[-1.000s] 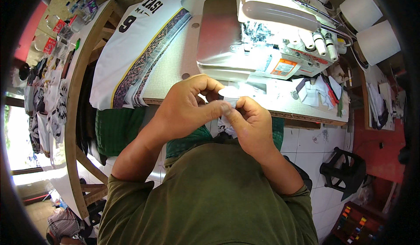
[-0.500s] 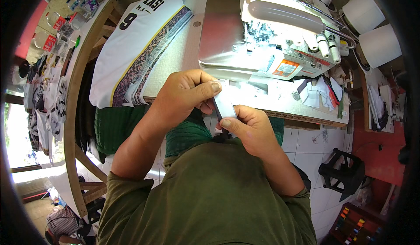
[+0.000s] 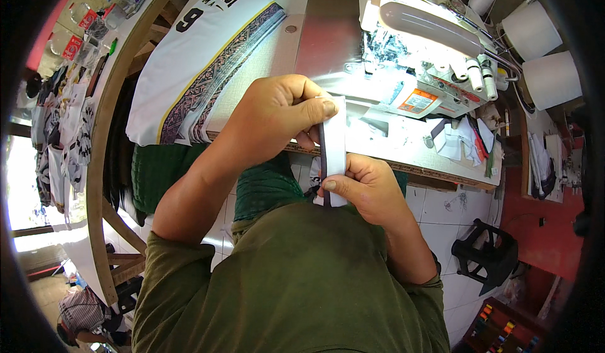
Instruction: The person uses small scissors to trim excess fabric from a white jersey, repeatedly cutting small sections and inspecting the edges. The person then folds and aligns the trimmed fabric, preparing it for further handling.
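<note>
A: Where is the flat white fabric strip with a dark edge?
B: Held lengthwise in front of the body, across the view of the table's front edge. The left hand pinches its far end, thumb on top; the right hand has thumb and fingers closed on it just above its near end.
A: How best to handle it?
B: I'd keep both pinches light and the pull even, so it lies flat without stretching, and check that the dark edge runs straight.
A: And around it?
B: Beyond is the pale wooden table with the white sewing machine, brightly lit. That light should help in judging the edge. The white printed jersey with a patterned band lies farther left, well apart.
</note>
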The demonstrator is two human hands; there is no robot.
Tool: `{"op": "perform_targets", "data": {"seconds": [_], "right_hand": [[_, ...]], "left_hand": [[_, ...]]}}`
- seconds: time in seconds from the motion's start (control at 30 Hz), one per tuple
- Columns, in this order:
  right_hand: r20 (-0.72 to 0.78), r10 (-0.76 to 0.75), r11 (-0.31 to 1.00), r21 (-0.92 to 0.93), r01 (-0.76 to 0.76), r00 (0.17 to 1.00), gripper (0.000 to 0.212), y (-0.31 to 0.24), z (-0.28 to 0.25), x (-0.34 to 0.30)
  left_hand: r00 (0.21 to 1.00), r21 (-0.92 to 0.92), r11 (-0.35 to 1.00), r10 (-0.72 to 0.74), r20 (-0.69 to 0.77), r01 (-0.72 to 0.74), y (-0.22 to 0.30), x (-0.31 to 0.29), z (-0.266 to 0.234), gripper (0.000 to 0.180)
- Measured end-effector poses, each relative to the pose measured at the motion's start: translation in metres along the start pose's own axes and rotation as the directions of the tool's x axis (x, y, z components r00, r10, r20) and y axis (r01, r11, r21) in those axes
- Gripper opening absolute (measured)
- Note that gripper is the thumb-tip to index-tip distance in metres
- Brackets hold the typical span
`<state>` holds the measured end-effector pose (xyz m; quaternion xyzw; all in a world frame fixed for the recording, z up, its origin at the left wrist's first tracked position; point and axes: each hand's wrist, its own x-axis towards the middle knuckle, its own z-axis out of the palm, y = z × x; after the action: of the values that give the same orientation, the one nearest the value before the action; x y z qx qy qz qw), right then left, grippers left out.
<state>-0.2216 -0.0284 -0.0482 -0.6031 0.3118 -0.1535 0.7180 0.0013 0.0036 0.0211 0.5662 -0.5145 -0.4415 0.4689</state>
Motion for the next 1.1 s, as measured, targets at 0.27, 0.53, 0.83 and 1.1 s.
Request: {"op": "perform_targets", "data": {"seconds": [0.27, 0.53, 0.83, 1.1], "right_hand": [[-0.272, -0.736, 0.669, -0.435, 0.603, 0.620, 0.018, 0.014, -0.001, 0.022], [-0.178, -0.784, 0.605, -0.433, 0.668, 0.595, 0.022, 0.019, -0.009, 0.033], [-0.049, -0.629, 0.660, -0.562, 0.499, 0.776, 0.010, -0.004, -0.013, 0.023], [0.048, -0.102, 0.994, -0.020, 0.104, 0.994, 0.016, -0.009, -0.004, -0.003]], "left_hand": [[0.380, 0.486, 0.165, 0.841, 0.384, -0.858, 0.000, -0.059, 0.028, 0.021], [0.395, 0.505, 0.180, 0.846, 0.358, -0.844, -0.016, -0.066, 0.032, 0.017], [0.732, 0.327, 0.684, 0.680, 0.038, -0.652, 0.005, -0.052, 0.010, 0.013], [0.986, -0.129, 0.978, -0.161, 0.042, 0.166, 0.005, -0.003, -0.020, 0.030]]}}
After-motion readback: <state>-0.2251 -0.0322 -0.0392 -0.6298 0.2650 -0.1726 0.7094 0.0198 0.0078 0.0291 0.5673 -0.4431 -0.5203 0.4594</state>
